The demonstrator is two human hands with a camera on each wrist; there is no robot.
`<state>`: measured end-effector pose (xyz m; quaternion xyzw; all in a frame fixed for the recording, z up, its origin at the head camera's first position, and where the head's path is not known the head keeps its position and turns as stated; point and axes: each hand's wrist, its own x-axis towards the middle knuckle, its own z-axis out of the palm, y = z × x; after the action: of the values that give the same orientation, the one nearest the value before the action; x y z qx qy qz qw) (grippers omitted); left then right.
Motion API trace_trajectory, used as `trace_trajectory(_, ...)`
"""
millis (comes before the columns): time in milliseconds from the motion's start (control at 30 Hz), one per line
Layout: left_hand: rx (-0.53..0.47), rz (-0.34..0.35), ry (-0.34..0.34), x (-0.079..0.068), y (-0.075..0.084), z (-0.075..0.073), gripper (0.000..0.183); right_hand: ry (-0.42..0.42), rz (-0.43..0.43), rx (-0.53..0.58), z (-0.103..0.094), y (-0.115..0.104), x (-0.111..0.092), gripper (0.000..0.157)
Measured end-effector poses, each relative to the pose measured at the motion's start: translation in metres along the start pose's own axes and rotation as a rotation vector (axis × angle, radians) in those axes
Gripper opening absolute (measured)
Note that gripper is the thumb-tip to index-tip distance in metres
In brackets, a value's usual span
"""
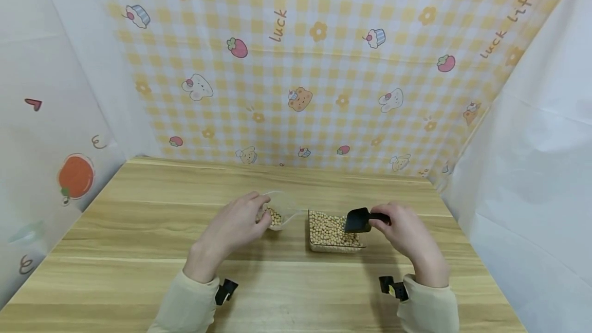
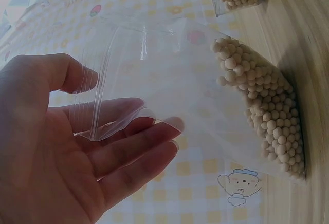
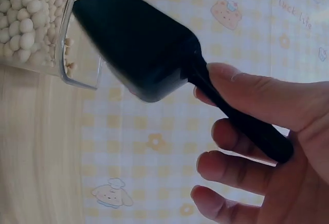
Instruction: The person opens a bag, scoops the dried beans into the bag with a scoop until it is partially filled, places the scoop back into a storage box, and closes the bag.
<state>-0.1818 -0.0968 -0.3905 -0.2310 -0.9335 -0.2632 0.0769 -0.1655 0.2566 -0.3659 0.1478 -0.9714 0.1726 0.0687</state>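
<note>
Lying crosswise in the head view, the black scoop (image 1: pixel 357 220) points its blade left, over the right end of a clear rectangular box (image 1: pixel 320 248), while its handle runs back to the right hand (image 1: pixel 407 230), the nearer of the two. The box lies between the scoop and a transparent zip-lock bag (image 1: pixel 289 201), which the left hand (image 1: pixel 240 222) holds; both containers rest on the wood-grain table (image 1: pixel 287 281). Dried soybeans, by their look, spread close to the box's rim, and a smaller heap sits low in the bag.

From the left wrist, the thumb and fingers curve about the bag's zip-lined mouth, thumb and forefinger standing apart; through the film it is hard to tell which fingers are inside. The beans slump in the far, lower end, on the table, with a corner of the box beyond.

On the right wrist, the thumb and forefinger pinch the neck of the handle; the other three fingers curl loosely beside it, spread from one another. The blade's tip overlaps the box's rim, but whether they touch cannot be told. No beans show on the blade's visible face.
</note>
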Motion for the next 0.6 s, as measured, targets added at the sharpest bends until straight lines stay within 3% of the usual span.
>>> trace_trajectory(367, 0.011, 0.007, 0.007, 0.001, -0.001, 0.000, 0.039, -0.007, 0.028, -0.064, -0.004, -0.013, -0.005, 0.013)
trace_trajectory(600, 0.011, 0.001, 0.000, 0.001, 0.000, 0.000, 0.039, -0.058, 0.048, -0.043, 0.011, -0.014, 0.005, 0.011)
